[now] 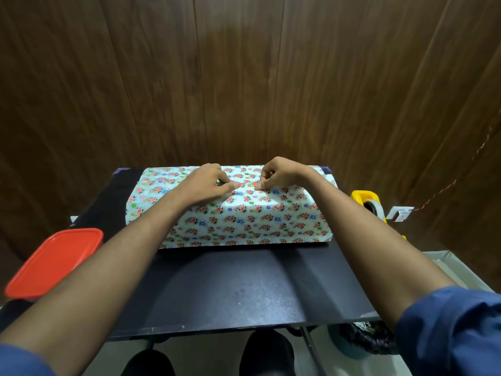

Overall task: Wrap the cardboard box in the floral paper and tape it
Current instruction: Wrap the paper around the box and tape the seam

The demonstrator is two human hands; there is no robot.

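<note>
the red lid (54,263) sits at the counter's (230,289) left edge, well apart from the work. the box is hidden under the paper (244,221), which drapes over it in the far middle of the counter; only its shape shows. the left hand (204,184) lies on the top face, thumb and forefinger pinched on what looks like a paper edge or a bit of tape; which one is too small to tell. just beside it, the right hand (279,175) has its grip clamped the same way on the same spot, fingertips (259,186) pressing down. the paper looks thin, glossy and a little slippery, likely to crease or tear if dragged, so it is best held by its edge near the seam and pulled taut, not tugged. the box beneath seems light and stiff, firm enough to press against. both ends of the paper stand loose, not yet folded. the tape (372,206) in its yellow holder waits off the right edge.
</note>
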